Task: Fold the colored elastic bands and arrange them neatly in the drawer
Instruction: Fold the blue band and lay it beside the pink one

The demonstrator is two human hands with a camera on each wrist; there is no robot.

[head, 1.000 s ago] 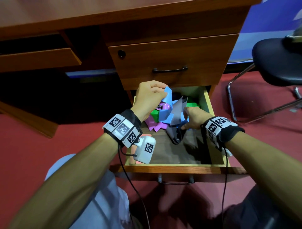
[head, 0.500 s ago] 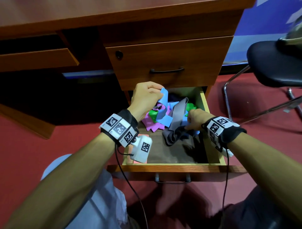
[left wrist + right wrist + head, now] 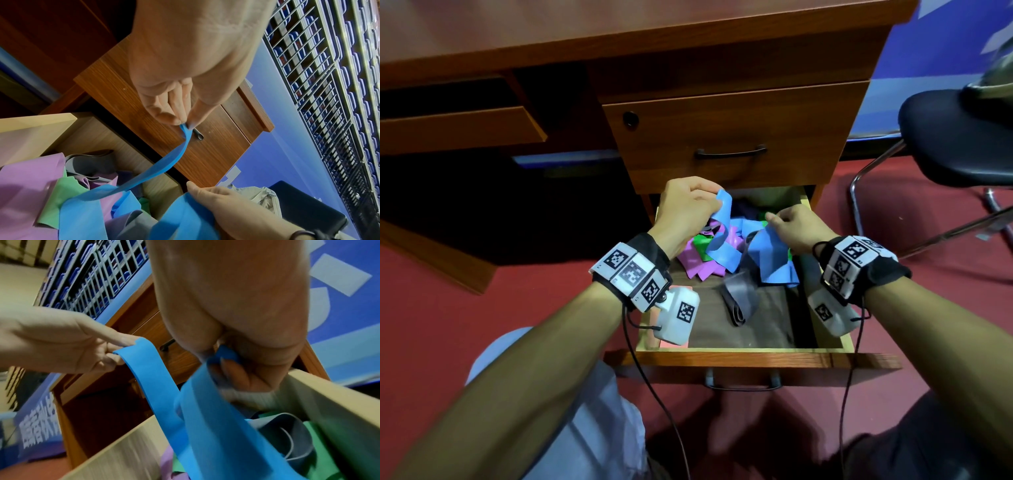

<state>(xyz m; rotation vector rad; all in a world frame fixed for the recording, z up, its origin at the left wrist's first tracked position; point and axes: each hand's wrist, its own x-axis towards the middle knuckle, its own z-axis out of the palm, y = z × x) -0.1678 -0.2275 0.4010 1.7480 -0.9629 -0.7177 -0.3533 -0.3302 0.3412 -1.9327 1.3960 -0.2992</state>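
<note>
— Red carpet (image 3: 431,308) lies under the wooden desk (image 3: 619,34), and a black chair (image 3: 955,137) stands at the right. What is open?

— Only the lower drawer (image 3: 739,358) is pulled out. The upper drawer (image 3: 732,133) above it is closed.

— Where are the bands?

— At the back of the lower drawer is a loose heap: purple band (image 3: 698,263), green band (image 3: 702,241). The grey band (image 3: 739,294) lies on the drawer floor in the middle, partly folded, touched by no hand. One second ago the right hand held it together with the blue one; half a second ago it was already sinking to the floor.

— And the blue band (image 3: 770,257)?

— It is lifted above the heap, between both hands. The left hand (image 3: 685,212) pinches one end with thumb and fingertips (image 3: 174,118), near the upper drawer front. It has stayed almost in the same place.

— The right hand (image 3: 798,226)?

— Its fingers are curled around a wider part of the blue band, as the right wrist view shows it (image 3: 224,356). This hand has moved up and toward the back of the drawer, compared with before. The band hangs in a loop between the hands, and its lower part touches the heap
</note>
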